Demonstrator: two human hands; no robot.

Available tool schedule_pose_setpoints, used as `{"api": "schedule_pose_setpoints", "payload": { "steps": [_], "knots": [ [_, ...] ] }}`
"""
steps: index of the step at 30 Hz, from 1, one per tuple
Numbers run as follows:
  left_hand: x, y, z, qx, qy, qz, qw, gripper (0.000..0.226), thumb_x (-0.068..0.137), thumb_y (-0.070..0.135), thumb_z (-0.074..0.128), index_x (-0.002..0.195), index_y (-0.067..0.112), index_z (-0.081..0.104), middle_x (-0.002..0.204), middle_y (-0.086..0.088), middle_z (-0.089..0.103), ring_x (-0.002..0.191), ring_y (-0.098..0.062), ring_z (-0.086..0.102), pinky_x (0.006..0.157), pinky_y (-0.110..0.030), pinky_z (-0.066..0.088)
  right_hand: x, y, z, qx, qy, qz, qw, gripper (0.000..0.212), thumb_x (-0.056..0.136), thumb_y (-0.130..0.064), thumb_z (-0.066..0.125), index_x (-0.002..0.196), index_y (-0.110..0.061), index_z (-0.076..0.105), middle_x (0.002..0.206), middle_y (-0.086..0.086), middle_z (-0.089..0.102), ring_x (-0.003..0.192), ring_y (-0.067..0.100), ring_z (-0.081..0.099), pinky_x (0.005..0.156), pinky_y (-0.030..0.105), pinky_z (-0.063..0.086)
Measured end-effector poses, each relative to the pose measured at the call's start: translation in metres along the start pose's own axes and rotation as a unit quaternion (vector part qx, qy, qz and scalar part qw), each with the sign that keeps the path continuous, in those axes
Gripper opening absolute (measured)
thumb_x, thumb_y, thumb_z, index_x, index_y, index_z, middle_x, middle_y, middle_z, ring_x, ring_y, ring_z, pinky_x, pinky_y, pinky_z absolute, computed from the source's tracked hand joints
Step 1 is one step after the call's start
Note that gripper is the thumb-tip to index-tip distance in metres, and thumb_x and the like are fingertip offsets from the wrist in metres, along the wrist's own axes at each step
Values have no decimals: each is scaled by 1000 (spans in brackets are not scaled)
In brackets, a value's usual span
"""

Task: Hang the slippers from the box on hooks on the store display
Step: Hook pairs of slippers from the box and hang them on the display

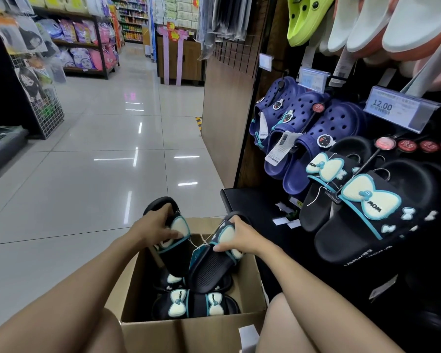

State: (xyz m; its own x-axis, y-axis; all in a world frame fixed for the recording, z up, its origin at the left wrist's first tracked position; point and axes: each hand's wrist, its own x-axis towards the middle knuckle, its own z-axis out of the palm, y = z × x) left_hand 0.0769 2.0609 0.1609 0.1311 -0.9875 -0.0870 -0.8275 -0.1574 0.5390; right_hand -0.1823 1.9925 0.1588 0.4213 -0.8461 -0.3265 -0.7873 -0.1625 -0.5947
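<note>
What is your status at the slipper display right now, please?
Left hand grips one black bow-trimmed slipper, right hand its mate. Both above the brown cardboard box. Nothing blocking.

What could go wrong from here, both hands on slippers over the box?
1. A thin string seems to tie the slipper in the left hand to the one in the right hand; pulling them apart may snap it or tear off the tag.
2. Lifting the pair could snag the slippers still in the box.
3. The hook already carries matching slippers; another pair may crowd it or knock one off.
</note>
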Motion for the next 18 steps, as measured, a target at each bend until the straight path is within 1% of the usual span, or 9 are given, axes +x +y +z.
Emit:
{"api": "schedule_pose_setpoints", "payload": {
  "steps": [2, 5, 7, 8, 10, 11, 13, 15, 18],
  "knots": [
    [0, 5, 2, -17, -20, 12, 1000, 49, 73, 41, 84, 100, 24, 46, 92, 9, 59, 87, -17, 60, 70, -32, 47, 2, -1, 3, -2, -11, -15, 1000, 89, 46, -68, 80, 119, -29, 47, 117, -8, 60, 110, 15, 59, 99, 44, 50],
    [1, 12, 6, 11, -54, 30, 998, 49, 72, 41, 84, 102, 21, 51, 94, 4, 64, 87, -19, 62, 78, -39, 53, 1, -5, 7, 6, -34, -33, 999, 78, 51, -67, 78, 115, -31, 51, 112, -8, 62, 105, 13, 61, 97, 43, 51],
    [2, 15, 9, 34, -68, 44, 996, 47, 75, 47, 80, 103, 19, 52, 94, 1, 66, 86, -19, 63, 78, -38, 51, -2, -7, 6, 14, -36, -44, 998, 67, 58, -65, 76, 112, -31, 54, 108, -8, 64, 102, 13, 63, 95, 42, 52],
    [2, 16, 10, 45, -69, 50, 995, 47, 77, 54, 75, 101, 21, 52, 91, 1, 66, 85, -20, 63, 77, -37, 50, -3, -8, 6, 17, -34, -50, 998, 61, 63, -64, 74, 110, -30, 56, 105, -8, 65, 100, 13, 63, 94, 40, 52],
    [3, 18, 11, 68, -61, 62, 994, 53, 74, 71, 59, 98, 24, 52, 85, 4, 65, 80, -19, 62, 75, -36, 48, -5, -13, 6, 27, -32, -64, 997, 41, 76, -54, 72, 105, -29, 57, 98, -9, 64, 96, 12, 61, 88, 34, 51],
    [3, 20, 12, 77, -55, 69, 993, 54, 73, 75, 53, 97, 26, 51, 83, 6, 64, 78, -17, 62, 75, -36, 49, -6, -16, 6, 30, -28, -72, 997, 30, 82, -47, 70, 102, -28, 58, 94, -8, 63, 92, 12, 59, 83, 31, 47],
    [2, 25, 13, 90, -40, 84, 992, 46, 81, 70, 53, 98, 27, 48, 79, 11, 61, 74, -11, 59, 73, -36, 50, -9, -23, 7, 37, -19, -87, 995, 17, 87, -34, 63, 100, -23, 60, 90, 1, 65, 86, 15, 57, 77, 31, 44],
    [1, 32, 14, 102, -12, 98, 990, 37, 88, 61, 55, 100, 28, 45, 77, 15, 54, 70, -8, 54, 70, -35, 49, -12, -30, 8, 44, -11, -101, 994, 21, 86, -31, 57, 104, -21, 62, 97, 8, 69, 90, 21, 60, 80, 34, 47],
    [-1, 39, 14, 99, 22, 110, 989, 32, 92, 56, 53, 104, 28, 42, 77, 18, 50, 70, -9, 53, 68, -35, 50, -13, -34, 8, 42, -2, -111, 993, 23, 88, -26, 54, 108, -21, 63, 99, 5, 69, 92, 19, 60, 79, 32, 45]
  ]
}}
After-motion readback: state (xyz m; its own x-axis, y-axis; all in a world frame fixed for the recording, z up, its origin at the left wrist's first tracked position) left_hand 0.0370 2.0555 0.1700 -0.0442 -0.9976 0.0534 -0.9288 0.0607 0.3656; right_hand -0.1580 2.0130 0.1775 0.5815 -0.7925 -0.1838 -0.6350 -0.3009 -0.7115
